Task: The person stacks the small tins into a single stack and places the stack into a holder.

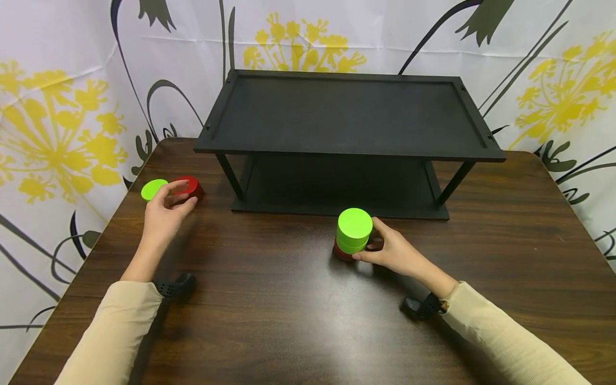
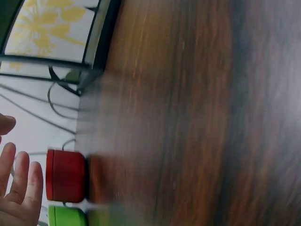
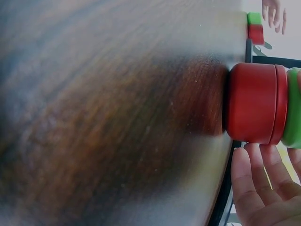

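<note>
On the table a round lime-green canister (image 1: 354,224) sits on top of a red canister (image 3: 251,103). My right hand (image 1: 397,251) pinches the green one from its right side, thumb at the front and index finger behind. The other right fingers spread beside the red canister in the right wrist view. At the far left, my left hand (image 1: 166,214) hovers by a second red canister (image 1: 192,187), its fingers loosely bent and apart from that canister in the left wrist view. Partly behind this hand stands another green canister (image 1: 154,189).
A black two-tier shelf (image 1: 346,115) stands at the back of the dark wooden table (image 1: 269,321), its lower tier just behind the stacked canisters. Behind it hangs a white curtain (image 1: 423,21) with yellow and grey flowers. Each wrist wears a black strap device (image 1: 421,307).
</note>
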{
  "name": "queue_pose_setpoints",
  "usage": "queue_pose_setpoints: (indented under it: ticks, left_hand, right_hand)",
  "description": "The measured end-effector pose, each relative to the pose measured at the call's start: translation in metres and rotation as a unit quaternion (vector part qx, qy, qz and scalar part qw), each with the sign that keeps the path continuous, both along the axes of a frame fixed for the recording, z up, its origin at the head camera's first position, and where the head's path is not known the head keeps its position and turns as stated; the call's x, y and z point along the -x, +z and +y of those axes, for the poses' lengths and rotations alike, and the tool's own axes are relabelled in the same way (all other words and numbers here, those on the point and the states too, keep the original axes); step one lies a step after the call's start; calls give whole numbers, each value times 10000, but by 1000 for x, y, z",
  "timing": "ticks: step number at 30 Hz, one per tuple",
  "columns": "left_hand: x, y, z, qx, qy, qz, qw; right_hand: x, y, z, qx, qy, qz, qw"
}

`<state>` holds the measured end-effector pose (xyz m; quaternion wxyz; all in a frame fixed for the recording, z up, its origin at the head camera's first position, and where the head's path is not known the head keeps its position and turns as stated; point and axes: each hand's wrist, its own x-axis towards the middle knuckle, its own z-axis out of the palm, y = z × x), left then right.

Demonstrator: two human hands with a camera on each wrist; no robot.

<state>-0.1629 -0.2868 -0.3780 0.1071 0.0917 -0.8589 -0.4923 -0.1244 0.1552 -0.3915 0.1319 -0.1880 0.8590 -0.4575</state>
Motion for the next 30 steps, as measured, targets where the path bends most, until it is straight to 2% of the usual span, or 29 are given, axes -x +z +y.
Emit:
queue_pose_setpoints:
  ticks: [4, 11, 19, 30]
  left_hand:
    - [3, -1, -9, -75, 199, -166, 9996]
    - [10, -4, -18, -606, 680, -251, 9955]
    - [17, -5, -20, -172, 950, -693, 9929]
    - [17, -4, -17, 4, 768, -1031, 9917]
  right_hand:
    - [0, -1, 1, 3, -12, -20, 10000]
    - [1, -3, 0, 102, 31, -76, 9999]
    - [0, -4, 1, 18, -9, -46, 10000]
    - [1, -2, 1, 29, 17, -23, 10000]
